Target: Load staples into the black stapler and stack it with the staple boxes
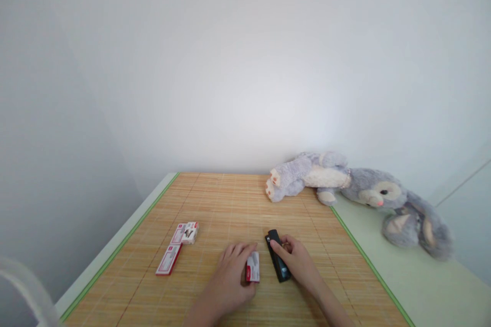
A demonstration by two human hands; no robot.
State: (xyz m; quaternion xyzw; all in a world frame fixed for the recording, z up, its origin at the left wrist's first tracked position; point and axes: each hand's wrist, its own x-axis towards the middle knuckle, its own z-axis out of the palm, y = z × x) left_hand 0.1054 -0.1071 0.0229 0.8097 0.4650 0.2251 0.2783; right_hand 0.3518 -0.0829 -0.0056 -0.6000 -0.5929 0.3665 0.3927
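A small red and white box (pixel 253 267) stands on the bamboo mat (pixel 215 199), with the fingers and thumb of my left hand (pixel 232 277) around its left side. Just to the right lies a black stapler (pixel 279 260), and my right hand (pixel 297 260) grips it, thumb on top and fingers curled at its right side. Farther left on the mat are two flat white and pink boxes, one nearer (pixel 169 259) and one behind it (pixel 178 233). Against the rear one sits a small white box (pixel 190 233) with a dark picture on its face.
A grey plush rabbit (pixel 326 176) lies on its side along the back right, its head and ears over the pale green table surface (pixel 425 281). Behind the table is a white wall. A blurred pale curved strip (pixel 28 291) shows at the lower left.
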